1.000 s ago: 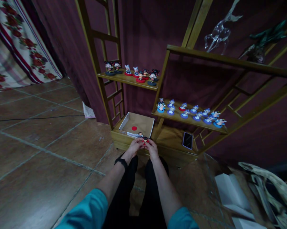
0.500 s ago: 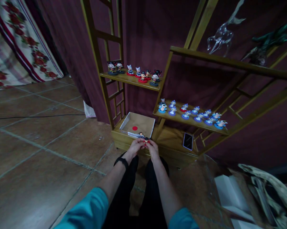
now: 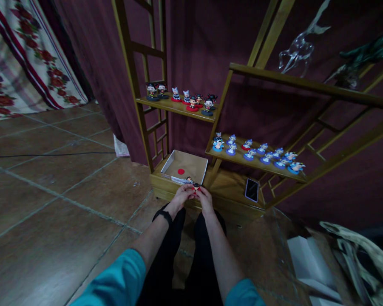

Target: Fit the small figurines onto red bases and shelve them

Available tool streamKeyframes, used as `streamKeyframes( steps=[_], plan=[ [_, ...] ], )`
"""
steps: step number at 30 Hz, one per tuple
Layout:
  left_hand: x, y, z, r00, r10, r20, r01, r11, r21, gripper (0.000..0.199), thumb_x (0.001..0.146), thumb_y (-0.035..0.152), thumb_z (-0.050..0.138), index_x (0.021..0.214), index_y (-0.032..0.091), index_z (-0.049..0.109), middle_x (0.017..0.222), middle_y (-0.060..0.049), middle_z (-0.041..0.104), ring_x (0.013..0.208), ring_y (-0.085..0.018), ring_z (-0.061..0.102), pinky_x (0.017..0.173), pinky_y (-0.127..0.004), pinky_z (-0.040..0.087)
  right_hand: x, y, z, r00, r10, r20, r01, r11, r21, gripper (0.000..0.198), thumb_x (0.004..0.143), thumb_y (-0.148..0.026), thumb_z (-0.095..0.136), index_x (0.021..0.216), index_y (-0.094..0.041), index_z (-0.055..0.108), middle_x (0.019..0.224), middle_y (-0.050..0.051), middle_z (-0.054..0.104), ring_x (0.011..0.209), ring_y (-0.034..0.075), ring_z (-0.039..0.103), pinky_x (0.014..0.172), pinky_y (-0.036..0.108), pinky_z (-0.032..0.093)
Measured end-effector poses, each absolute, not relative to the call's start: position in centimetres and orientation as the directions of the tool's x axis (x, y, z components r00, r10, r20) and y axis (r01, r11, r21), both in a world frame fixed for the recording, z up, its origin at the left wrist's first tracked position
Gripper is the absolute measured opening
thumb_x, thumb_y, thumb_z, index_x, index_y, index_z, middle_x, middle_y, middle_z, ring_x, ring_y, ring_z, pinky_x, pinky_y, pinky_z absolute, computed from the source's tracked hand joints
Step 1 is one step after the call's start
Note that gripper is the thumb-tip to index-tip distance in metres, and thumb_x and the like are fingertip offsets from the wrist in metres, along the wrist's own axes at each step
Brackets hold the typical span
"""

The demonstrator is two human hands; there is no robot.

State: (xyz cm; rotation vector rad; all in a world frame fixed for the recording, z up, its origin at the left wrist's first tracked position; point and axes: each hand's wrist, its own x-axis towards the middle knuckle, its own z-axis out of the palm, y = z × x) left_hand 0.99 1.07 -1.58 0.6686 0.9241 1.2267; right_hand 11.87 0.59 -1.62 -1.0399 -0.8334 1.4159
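Note:
Between my two hands is a small figurine [image 3: 196, 187] with a black top and red lower part, held just in front of the box. My left hand [image 3: 182, 196] grips it from the left, and my right hand [image 3: 205, 198] closes on its right side; the fingers cover much of its lower part. Behind my hands stands a shallow open cardboard box [image 3: 196, 162] on the low wooden ledge. A red disc [image 3: 180, 171] lies inside the box, and another small figurine [image 3: 189, 179] shows at its near wall.
Several dark-haired and cat-like figurines stand on the upper left shelf [image 3: 175, 107]. Blue and white ones crowd the right shelf [image 3: 229, 158]. A phone [image 3: 251, 190] lies on the ledge. A clear glass deer [image 3: 298, 53] stands higher up. White boxes [image 3: 309, 259] rest on the floor at right.
The view has shifted slightly, so the shelves sit a little further right. Both hands keep hold of the figurine in nearly the same place.

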Motion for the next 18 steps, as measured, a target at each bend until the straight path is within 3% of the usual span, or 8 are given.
streamKeyframes(
  steps=[4, 9, 18],
  plan=[
    [0.84, 0.92, -1.19, 0.058, 0.962, -0.268, -0.519, 0.259, 0.815, 0.038, 0.061, 0.013, 0.071, 0.095, 0.013, 0.055, 0.073, -0.005, 0.066, 0.057, -0.011, 0.061, 0.053, -0.02, 0.047, 11.95, 0.7, -1.92, 0.043, 0.981, -0.19, -0.428, -0.154, -0.89, 0.037, 0.059, -0.032, 0.065, 0.092, -0.017, 0.063, 0.079, 0.004, 0.07, 0.065, 0.016, 0.064, 0.061, 0.029, 0.051],
    [0.65, 1.02, -1.29, 0.1, 0.956, -0.274, -0.497, 0.287, 0.819, 0.027, 0.062, 0.015, 0.071, 0.087, 0.01, 0.06, 0.073, -0.007, 0.066, 0.058, -0.01, 0.061, 0.056, -0.02, 0.047, 11.97, 0.78, -2.1, 0.03, 0.977, -0.21, -0.434, -0.176, -0.884, 0.038, 0.059, -0.031, 0.065, 0.094, -0.017, 0.063, 0.079, 0.004, 0.069, 0.065, 0.015, 0.064, 0.06, 0.027, 0.051],
    [0.72, 1.29, -1.75, 0.102, 0.962, -0.255, -0.513, 0.27, 0.815, 0.025, 0.058, 0.013, 0.073, 0.08, 0.011, 0.061, 0.069, -0.005, 0.065, 0.054, -0.008, 0.058, 0.052, -0.018, 0.046, 12.18, 0.88, -2.59, -0.003, 0.985, -0.175, -0.395, -0.162, -0.904, 0.039, 0.058, -0.035, 0.068, 0.093, -0.019, 0.063, 0.087, 0.004, 0.069, 0.072, 0.016, 0.064, 0.062, 0.027, 0.051]
  ],
)
